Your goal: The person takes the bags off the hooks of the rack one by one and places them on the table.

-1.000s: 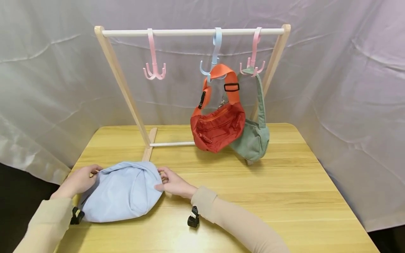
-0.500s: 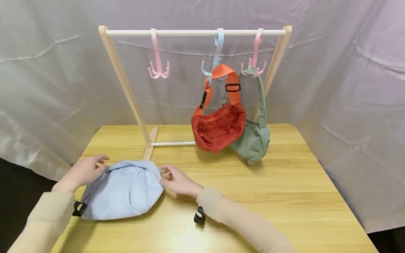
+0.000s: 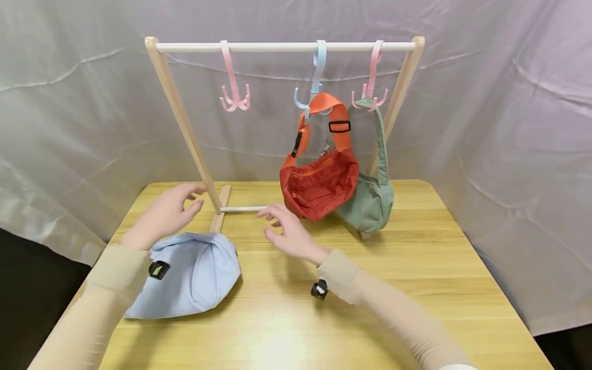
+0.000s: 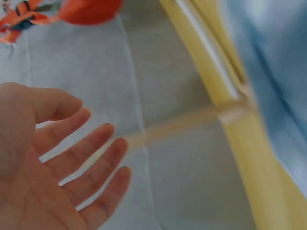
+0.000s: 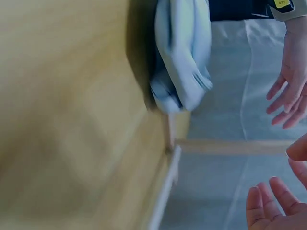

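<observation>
A light blue bag (image 3: 199, 280) lies on the table at the left. My left hand (image 3: 166, 216) is above its far edge, near the rack's left post, with fingers apart and holding nothing; in the left wrist view the fingers (image 4: 91, 172) are spread. My right hand (image 3: 293, 234) hovers over the table to the right of the blue bag, just in front of the red bag (image 3: 319, 187), with relaxed fingers and nothing in them. That red bag hangs by an orange strap from a light blue hook (image 3: 318, 72). Partly hidden behind it, a green bag (image 3: 372, 205) hangs from the right pink hook (image 3: 373, 72).
A rack with wooden posts (image 3: 185, 121) and a white top rail (image 3: 273, 47) stands on the wooden table (image 3: 416, 288). On the rail's left part hangs a bare pink four-pronged hook (image 3: 235, 92). Grey-white curtains (image 3: 83, 118) surround the table at the back and sides.
Both hands have let go of the light blue bag, which stays on the table. They have risen and moved forward and to the right, toward the rack.
</observation>
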Demonstrator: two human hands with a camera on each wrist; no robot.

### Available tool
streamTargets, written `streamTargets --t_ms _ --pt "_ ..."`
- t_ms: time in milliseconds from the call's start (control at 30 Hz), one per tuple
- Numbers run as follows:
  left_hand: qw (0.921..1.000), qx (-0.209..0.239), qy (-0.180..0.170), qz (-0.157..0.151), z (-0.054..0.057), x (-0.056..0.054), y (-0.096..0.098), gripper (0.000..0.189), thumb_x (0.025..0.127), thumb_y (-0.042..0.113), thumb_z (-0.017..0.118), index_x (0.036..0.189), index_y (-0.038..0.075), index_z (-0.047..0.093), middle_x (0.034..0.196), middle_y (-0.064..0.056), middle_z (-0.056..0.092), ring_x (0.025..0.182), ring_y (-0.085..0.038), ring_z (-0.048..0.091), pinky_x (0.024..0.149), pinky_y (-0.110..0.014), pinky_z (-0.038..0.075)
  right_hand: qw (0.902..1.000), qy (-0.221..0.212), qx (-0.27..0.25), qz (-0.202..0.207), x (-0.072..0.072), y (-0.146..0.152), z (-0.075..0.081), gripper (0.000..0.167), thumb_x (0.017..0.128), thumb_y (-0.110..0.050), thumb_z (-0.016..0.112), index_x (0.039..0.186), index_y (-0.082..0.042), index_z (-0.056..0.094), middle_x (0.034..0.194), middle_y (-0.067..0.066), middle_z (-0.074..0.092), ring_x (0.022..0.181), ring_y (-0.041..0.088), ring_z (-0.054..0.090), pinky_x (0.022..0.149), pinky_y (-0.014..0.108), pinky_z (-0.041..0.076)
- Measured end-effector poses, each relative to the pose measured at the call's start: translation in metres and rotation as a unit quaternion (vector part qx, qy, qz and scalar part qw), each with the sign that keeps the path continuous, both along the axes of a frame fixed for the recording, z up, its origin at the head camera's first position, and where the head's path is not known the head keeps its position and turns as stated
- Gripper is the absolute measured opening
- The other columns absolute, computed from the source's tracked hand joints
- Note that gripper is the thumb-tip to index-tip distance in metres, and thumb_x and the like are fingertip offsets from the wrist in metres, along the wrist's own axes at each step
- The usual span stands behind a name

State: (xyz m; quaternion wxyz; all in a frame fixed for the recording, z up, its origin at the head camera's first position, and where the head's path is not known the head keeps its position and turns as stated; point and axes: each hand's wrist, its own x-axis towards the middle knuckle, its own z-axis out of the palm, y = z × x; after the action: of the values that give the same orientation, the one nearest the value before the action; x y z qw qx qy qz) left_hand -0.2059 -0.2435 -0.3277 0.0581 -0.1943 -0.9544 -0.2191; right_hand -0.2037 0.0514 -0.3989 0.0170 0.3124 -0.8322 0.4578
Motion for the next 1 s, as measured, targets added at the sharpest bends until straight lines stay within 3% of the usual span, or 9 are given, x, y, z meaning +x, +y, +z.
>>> streamTargets --t_ms 267,500,633,800,1000 --pt "0.9903 0.100 0.085 -0.044 0.023 -0.022 0.060 0.035 0.100 0.012 0.057 0.134 0.002 0.059 0.131 -0.019 0.064 0.116 -0.036 0.065 0.098 -0.053 0.051 0.9907 0.120 -0.045 -0.046 -0.017 0.039 0.041 0.031 0.090 0.003 0.056 0.119 -0.003 0.065 0.126 0.012 0.058 0.114 0.029 0.061 0.096 0.040 0.056" --pt "0.9703 0.174 0.154 -0.068 0.038 -0.034 0.114 0.037 0.098 0.012 0.059 0.134 0.006 0.060 0.129 -0.015 0.066 0.116 -0.032 0.063 0.100 -0.047 0.051 0.9662 0.231 -0.057 -0.100 -0.028 0.064 0.069 0.031 0.087 0.007 0.054 0.115 -0.001 0.065 0.129 0.020 0.054 0.119 0.029 0.053 0.095 0.041 0.049" --pt "0.9621 0.211 0.156 -0.074 0.043 -0.041 0.139 0.042 0.098 0.013 0.059 0.140 0.008 0.056 0.132 -0.014 0.064 0.119 -0.030 0.062 0.102 -0.046 0.050 0.9526 0.259 -0.069 -0.143 -0.032 0.074 0.077 0.034 0.085 0.009 0.054 0.117 -0.001 0.063 0.134 0.022 0.049 0.121 0.032 0.049 0.098 0.044 0.045" --pt "0.9570 0.237 0.152 -0.072 0.048 -0.053 0.167 0.051 0.098 0.015 0.060 0.147 0.011 0.048 0.140 -0.013 0.058 0.128 -0.028 0.055 0.111 -0.043 0.044 0.9492 0.240 -0.109 -0.172 -0.037 0.082 0.083 0.039 0.084 0.009 0.053 0.121 -0.001 0.061 0.141 0.023 0.042 0.126 0.031 0.047 0.105 0.046 0.045" --pt "0.9534 0.281 0.094 -0.054 0.051 -0.066 0.191 0.063 0.098 0.021 0.061 0.155 0.017 0.032 0.147 -0.014 0.051 0.138 -0.030 0.047 0.116 -0.045 0.039 0.9479 0.227 -0.121 -0.188 -0.041 0.086 0.086 0.039 0.084 0.009 0.053 0.121 0.000 0.059 0.147 0.025 0.035 0.121 0.034 0.048 0.102 0.049 0.044"
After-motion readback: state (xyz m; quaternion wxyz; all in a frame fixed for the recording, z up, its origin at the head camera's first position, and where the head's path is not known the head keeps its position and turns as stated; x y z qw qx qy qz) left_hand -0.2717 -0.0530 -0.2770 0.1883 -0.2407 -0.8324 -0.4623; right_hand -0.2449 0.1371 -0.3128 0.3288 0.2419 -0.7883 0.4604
